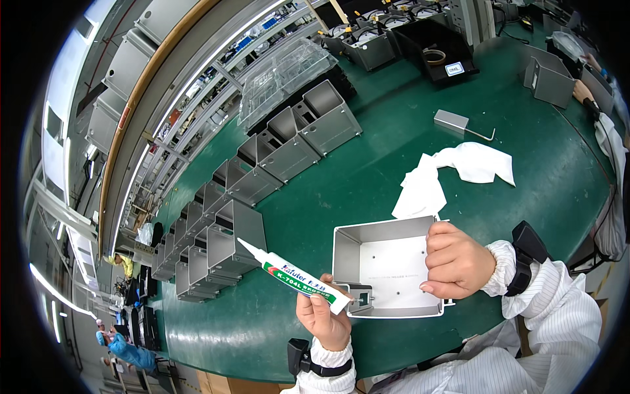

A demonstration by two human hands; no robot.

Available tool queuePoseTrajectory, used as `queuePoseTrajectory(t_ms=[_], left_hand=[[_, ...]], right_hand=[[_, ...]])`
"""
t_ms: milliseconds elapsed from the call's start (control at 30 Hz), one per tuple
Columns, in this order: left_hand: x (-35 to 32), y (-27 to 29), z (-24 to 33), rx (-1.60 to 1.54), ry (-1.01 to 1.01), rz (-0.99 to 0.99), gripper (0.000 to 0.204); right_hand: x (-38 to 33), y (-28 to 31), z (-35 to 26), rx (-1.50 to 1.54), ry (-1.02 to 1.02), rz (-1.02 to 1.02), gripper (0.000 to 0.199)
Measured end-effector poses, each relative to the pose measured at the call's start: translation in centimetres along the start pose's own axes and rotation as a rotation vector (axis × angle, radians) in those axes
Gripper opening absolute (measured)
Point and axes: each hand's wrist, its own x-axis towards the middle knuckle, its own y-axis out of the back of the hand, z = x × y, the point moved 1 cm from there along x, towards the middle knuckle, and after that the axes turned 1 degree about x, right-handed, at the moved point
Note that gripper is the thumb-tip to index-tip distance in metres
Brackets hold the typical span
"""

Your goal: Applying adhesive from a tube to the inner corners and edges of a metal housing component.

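Observation:
My left hand (321, 314) is closed around a white, green-banded glue tube (298, 281). Its long tapered nozzle points up and to the left, away from me. Behind that hand, a grey open-topped metal box (394, 314) rests on the green table, with its pale inner floor facing up. The left fingertips reach the box's left wall, close to a small bracket (359, 299) in its lower left corner. My right hand (459, 261) is curled over the right wall of the box, its fingers bent inward; the fingertips are partly hidden.
Grey metal housings (289, 144) stand in a long row on the left. Beyond the box lie white cloths (469, 164), a small metal block (451, 120) and a hex key (482, 134). Clear plastic trays (282, 75) and a black bin (426, 49) are farther back; another person's hand (581, 92) is at right.

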Motion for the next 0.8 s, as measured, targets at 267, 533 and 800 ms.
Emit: queuePoseTrajectory(t_ms=[267, 533, 800], left_hand=[[0.02, 0.01, 0.11, 0.018, 0.002, -0.007, 0.032], [0.16, 0.02, 0.07, 0.014, -0.024, -0.031, 0.031], [0.01, 0.01, 0.05, 0.015, -0.002, 0.003, 0.031]], right_hand=[[0.0, -0.01, 0.05, 0.0, 0.006, -0.002, 0.029], [0.01, 0.05, 0.01, -0.004, -0.001, -0.012, 0.029], [0.11, 0.11, -0.08, -0.01, -0.001, -0.015, 0.03]])
